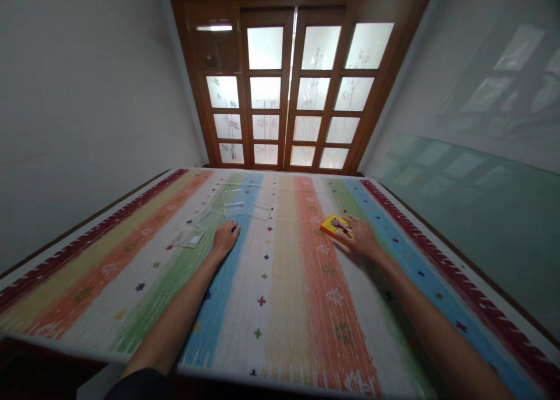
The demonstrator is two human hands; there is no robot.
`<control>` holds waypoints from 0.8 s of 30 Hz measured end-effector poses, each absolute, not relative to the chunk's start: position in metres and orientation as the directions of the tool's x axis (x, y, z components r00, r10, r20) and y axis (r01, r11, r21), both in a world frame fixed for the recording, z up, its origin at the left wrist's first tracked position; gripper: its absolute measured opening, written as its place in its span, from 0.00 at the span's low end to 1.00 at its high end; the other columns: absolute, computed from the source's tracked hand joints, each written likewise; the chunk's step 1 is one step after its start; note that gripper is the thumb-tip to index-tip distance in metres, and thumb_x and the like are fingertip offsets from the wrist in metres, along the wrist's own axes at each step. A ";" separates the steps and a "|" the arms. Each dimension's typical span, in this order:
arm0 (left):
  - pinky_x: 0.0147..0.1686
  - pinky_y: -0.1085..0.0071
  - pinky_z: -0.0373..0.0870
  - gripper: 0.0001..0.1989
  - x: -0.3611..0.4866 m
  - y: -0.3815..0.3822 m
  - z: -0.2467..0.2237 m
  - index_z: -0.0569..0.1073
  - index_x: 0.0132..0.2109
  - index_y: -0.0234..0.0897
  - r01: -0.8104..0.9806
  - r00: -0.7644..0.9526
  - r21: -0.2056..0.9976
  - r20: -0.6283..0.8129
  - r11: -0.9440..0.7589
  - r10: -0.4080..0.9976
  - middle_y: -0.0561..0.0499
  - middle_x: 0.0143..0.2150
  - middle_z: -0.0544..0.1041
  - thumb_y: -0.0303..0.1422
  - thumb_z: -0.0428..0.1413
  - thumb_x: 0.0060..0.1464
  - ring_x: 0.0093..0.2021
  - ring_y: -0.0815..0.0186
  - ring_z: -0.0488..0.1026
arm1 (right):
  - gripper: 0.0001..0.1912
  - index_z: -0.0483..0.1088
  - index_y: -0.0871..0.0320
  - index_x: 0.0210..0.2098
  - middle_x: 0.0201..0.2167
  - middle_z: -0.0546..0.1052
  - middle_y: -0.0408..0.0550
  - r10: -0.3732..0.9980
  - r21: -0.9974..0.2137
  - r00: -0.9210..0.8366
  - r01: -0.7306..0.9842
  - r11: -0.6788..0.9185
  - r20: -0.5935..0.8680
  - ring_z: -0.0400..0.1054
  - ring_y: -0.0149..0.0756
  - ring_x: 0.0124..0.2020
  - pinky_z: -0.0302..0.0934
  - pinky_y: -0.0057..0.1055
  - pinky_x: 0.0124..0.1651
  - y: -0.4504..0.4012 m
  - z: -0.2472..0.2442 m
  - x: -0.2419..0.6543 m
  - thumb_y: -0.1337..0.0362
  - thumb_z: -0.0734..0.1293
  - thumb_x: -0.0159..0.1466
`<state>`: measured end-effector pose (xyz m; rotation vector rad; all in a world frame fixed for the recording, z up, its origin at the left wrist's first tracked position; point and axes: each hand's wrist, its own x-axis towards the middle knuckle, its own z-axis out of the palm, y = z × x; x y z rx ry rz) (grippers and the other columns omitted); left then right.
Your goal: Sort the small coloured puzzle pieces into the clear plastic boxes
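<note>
My right hand (364,238) grips the right end of a small, flat yellow-and-orange box (336,227) with a printed picture on top. The box is slightly tilted, low over the striped cloth; I cannot tell whether it touches. On the left, my left hand (224,239) rests on the cloth with its fingers curled closed. Something small and dark shows at its fingertips, too small to name. Just beyond it are clear plastic cases (235,209), one with an upright lid. Another clear case (191,240) with a whitish piece in it sits left of the hand.
A striped tablecloth (266,277) with printed crosses and trees covers the long table. Past the far edge stands a wooden door (289,91) with glass panes. Grey walls rise on both sides, with a pale glass panel (472,213) along the right.
</note>
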<state>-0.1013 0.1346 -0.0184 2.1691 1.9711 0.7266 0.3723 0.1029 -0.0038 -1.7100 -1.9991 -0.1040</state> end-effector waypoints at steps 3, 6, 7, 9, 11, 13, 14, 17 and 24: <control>0.51 0.54 0.76 0.17 -0.105 0.131 -0.019 0.71 0.58 0.37 0.897 0.037 0.415 0.273 -0.153 0.961 0.42 0.58 0.73 0.38 0.57 0.65 0.52 0.57 0.75 | 0.28 0.74 0.56 0.56 0.54 0.77 0.61 0.923 -0.264 -0.128 0.936 0.234 0.363 0.70 0.55 0.54 0.62 0.49 0.57 0.097 -0.011 0.376 0.52 0.69 0.59; 0.52 0.54 0.75 0.15 -0.107 0.127 -0.018 0.73 0.56 0.37 0.890 0.034 0.428 0.288 -0.160 0.957 0.42 0.56 0.75 0.36 0.56 0.66 0.52 0.57 0.76 | 0.29 0.73 0.56 0.58 0.55 0.77 0.59 0.914 -0.259 -0.133 0.935 0.244 0.383 0.70 0.54 0.54 0.61 0.47 0.58 0.094 -0.013 0.373 0.56 0.69 0.58; 0.55 0.53 0.74 0.13 -0.107 0.126 -0.018 0.75 0.55 0.37 0.887 0.035 0.431 0.294 -0.165 0.955 0.42 0.56 0.77 0.34 0.55 0.65 0.54 0.55 0.75 | 0.29 0.73 0.56 0.57 0.56 0.77 0.59 0.912 -0.254 -0.124 0.938 0.237 0.390 0.69 0.55 0.56 0.60 0.48 0.58 0.094 -0.012 0.373 0.57 0.69 0.57; 0.61 0.53 0.69 0.12 -0.106 0.125 -0.017 0.77 0.52 0.37 0.881 0.046 0.436 0.304 -0.182 0.952 0.41 0.55 0.79 0.29 0.54 0.64 0.59 0.52 0.74 | 0.29 0.74 0.56 0.56 0.56 0.76 0.61 0.921 -0.250 -0.099 0.947 0.204 0.377 0.68 0.57 0.57 0.60 0.50 0.59 0.095 -0.009 0.372 0.57 0.70 0.56; 0.64 0.53 0.66 0.13 -0.104 0.125 -0.015 0.79 0.50 0.37 0.873 0.067 0.442 0.307 -0.204 0.950 0.42 0.56 0.79 0.27 0.54 0.62 0.63 0.50 0.71 | 0.28 0.75 0.58 0.54 0.55 0.77 0.62 0.939 -0.255 -0.087 0.950 0.178 0.332 0.70 0.57 0.55 0.61 0.49 0.58 0.096 -0.004 0.371 0.56 0.71 0.55; 0.64 0.52 0.66 0.11 -0.104 0.125 -0.014 0.80 0.48 0.37 0.864 0.087 0.451 0.303 -0.223 0.949 0.42 0.54 0.81 0.29 0.55 0.62 0.62 0.50 0.72 | 0.26 0.75 0.59 0.52 0.53 0.78 0.62 0.951 -0.269 -0.091 0.947 0.174 0.294 0.72 0.55 0.51 0.63 0.45 0.55 0.096 0.001 0.371 0.54 0.71 0.56; 0.63 0.52 0.67 0.10 -0.104 0.126 -0.014 0.80 0.47 0.38 0.859 0.093 0.457 0.301 -0.229 0.949 0.43 0.53 0.81 0.30 0.55 0.63 0.61 0.51 0.73 | 0.25 0.76 0.58 0.51 0.52 0.79 0.61 0.954 -0.278 -0.093 0.944 0.175 0.283 0.73 0.54 0.50 0.64 0.43 0.53 0.094 0.003 0.370 0.53 0.71 0.57; 0.56 0.52 0.73 0.12 -0.106 0.126 -0.013 0.76 0.52 0.37 0.847 0.094 0.477 0.300 -0.234 0.949 0.43 0.55 0.78 0.35 0.57 0.65 0.55 0.54 0.76 | 0.23 0.77 0.57 0.49 0.48 0.81 0.59 0.963 -0.315 -0.082 0.935 0.163 0.257 0.75 0.52 0.46 0.65 0.39 0.48 0.085 0.011 0.365 0.50 0.70 0.59; 0.56 0.54 0.73 0.11 -0.107 0.123 -0.013 0.81 0.45 0.39 0.811 0.043 0.533 0.357 -0.241 0.933 0.44 0.46 0.84 0.35 0.56 0.62 0.50 0.51 0.80 | 0.22 0.79 0.55 0.46 0.42 0.83 0.51 0.967 -0.614 -0.042 0.766 0.192 0.251 0.77 0.47 0.41 0.68 0.36 0.43 0.062 0.034 0.351 0.47 0.63 0.66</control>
